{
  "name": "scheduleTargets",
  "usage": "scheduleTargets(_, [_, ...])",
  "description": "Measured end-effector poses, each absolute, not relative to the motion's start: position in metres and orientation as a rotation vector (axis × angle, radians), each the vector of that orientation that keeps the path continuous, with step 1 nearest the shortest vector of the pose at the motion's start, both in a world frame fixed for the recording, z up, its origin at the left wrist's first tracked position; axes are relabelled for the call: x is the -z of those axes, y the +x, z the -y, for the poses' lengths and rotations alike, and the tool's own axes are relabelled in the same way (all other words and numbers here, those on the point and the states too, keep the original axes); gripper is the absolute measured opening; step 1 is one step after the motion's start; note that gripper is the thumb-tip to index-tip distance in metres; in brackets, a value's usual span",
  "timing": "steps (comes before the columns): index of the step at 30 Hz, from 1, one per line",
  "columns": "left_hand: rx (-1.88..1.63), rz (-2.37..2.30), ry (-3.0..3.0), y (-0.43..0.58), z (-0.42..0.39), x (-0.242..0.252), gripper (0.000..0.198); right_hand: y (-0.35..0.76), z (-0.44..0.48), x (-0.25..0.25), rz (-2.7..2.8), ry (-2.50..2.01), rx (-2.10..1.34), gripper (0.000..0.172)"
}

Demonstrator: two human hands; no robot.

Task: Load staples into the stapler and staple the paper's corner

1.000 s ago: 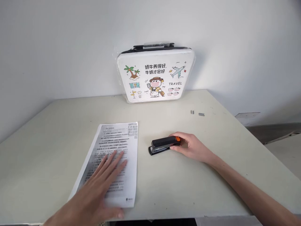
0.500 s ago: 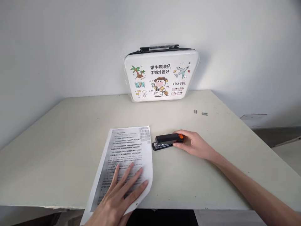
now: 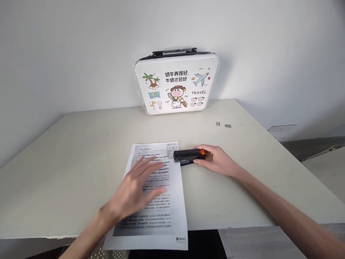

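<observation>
Our right hand is clasped around the rear of a black stapler, its front end overlapping a printed sheet near the top right corner. Our left hand, fingers apart, is over the sheet; we cannot tell if they touch.

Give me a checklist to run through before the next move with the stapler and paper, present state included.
1. Right hand grips the stapler: ok.
2. Stapler's top reaches over the paper's right edge: ok.
3. Left hand pressing the paper down: cannot tell; it is blurred above the page.
4. Paper wholly on the table: not ok; its near end overhangs.
5. Small grey strips away from the paper: ok.
</observation>
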State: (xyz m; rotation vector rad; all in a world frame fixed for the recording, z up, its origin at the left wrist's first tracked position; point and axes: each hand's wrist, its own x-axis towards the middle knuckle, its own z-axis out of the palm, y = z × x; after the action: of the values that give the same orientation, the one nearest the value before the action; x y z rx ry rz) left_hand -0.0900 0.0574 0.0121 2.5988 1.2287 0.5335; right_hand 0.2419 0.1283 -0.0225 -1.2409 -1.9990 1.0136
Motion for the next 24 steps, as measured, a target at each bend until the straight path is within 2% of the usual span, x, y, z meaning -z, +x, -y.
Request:
scheduleTargets(2, [-0.473,-1.18,2.613,-0.083,-0.092,-0.007,0.069,0.242,-0.128,0.024,1.999,-1.24,-1.005,0.028])
scheduleTargets(7, [-0.256,-1.07,2.611,-0.057,-0.139,0.013,0.088,0.245,-0.127,0.026,2.007,-1.253,-0.975,0.029])
scheduleTargets(13, [-0.257,-1.092,2.654,-0.045,-0.137,0.025,0.085,0.235,-0.126,0.011,1.956,-1.286,-0.987,0.036])
scheduleTargets(24, [-0.344,-1.084,2.636,-0.051,-0.124,0.036,0.082,0.165,-0.142,-0.022,2.163,-1.412,-0.769,0.055])
